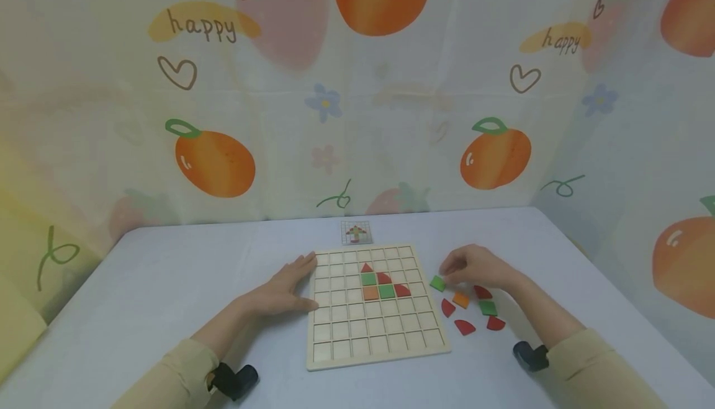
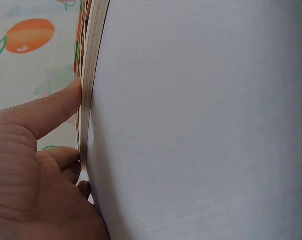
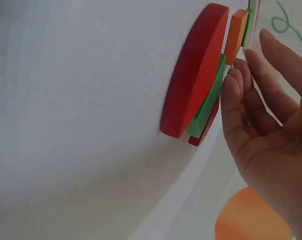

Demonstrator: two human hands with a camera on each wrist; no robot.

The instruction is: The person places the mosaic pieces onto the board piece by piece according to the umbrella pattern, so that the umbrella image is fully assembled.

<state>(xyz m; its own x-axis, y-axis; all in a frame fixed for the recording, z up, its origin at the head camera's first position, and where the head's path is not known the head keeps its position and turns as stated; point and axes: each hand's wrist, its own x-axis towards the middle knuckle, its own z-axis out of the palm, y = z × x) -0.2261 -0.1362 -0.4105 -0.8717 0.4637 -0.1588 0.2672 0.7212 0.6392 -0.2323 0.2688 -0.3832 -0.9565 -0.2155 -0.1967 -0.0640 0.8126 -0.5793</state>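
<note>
At the wooden grid board point(image 1: 335, 333), my left hand point(image 1: 280, 286) touches the left edge with thumb and fingertips spread apart. In the left wrist view the thumb point(image 2: 60, 106) presses the board's side. On the board sit a red triangle point(image 1: 366, 268), green squares point(image 1: 386, 291), an orange square point(image 1: 371, 293) and red quarter-circles point(image 1: 402, 290). My right hand point(image 1: 475, 267) is over the loose pieces right of the board, fingers loosely bent, close to a green square point(image 1: 438, 283). In the right wrist view, a gap shows between thumb and fingers with nothing in it.
Loose around the right hand lie an orange square point(image 1: 460, 300), another green square point(image 1: 488, 308) and several red quarter-circles point(image 1: 465, 327). Behind the board lies a small pattern card point(image 1: 355, 233). A fruit-printed curtain point(image 1: 391, 105) hangs along the white table's point(image 1: 195, 260) back edge.
</note>
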